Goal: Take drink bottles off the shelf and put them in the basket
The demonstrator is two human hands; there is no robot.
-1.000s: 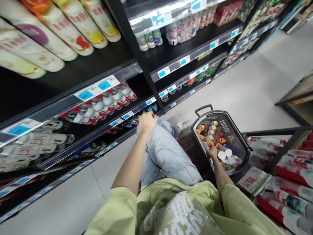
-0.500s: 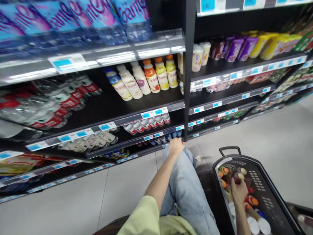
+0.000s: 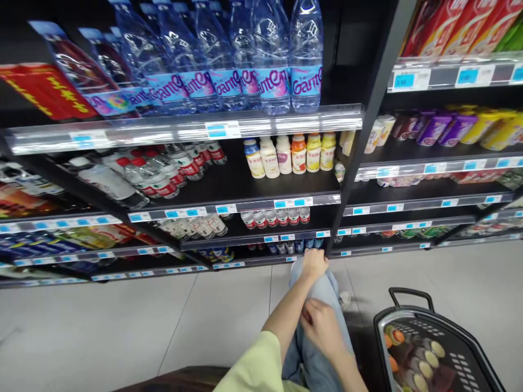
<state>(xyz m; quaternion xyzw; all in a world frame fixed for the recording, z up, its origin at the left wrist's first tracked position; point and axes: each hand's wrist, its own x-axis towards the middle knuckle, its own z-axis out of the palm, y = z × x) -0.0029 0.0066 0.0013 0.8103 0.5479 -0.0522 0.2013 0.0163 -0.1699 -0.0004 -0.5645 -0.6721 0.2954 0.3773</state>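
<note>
Basket (image 3: 469,348): right of my hands, long axis far-left to near-right. Right hand (image 3: 326,329): nearer. Left hand (image 3: 314,264): on jeans (image 3: 327,289). Both grips: I cannot tell.

Pale green sleeve (image 3: 255,365) at 6 o'clock, mottled light-blue jeans (image 3: 326,291) at 5 and a black basket (image 3: 452,326) at 4, patterned with rows of pale slots (image 3: 462,369), orange caps (image 3: 398,337) inside. At 11, translucent blue bottles (image 3: 210,54) wear sky-blue labels (image 3: 306,81) lettered in purple; toward 1, white bottles (image 3: 284,155) are capped in blue, white, orange and yellow; between 2 and 3, cups (image 3: 434,129) run purple and yellow
</note>
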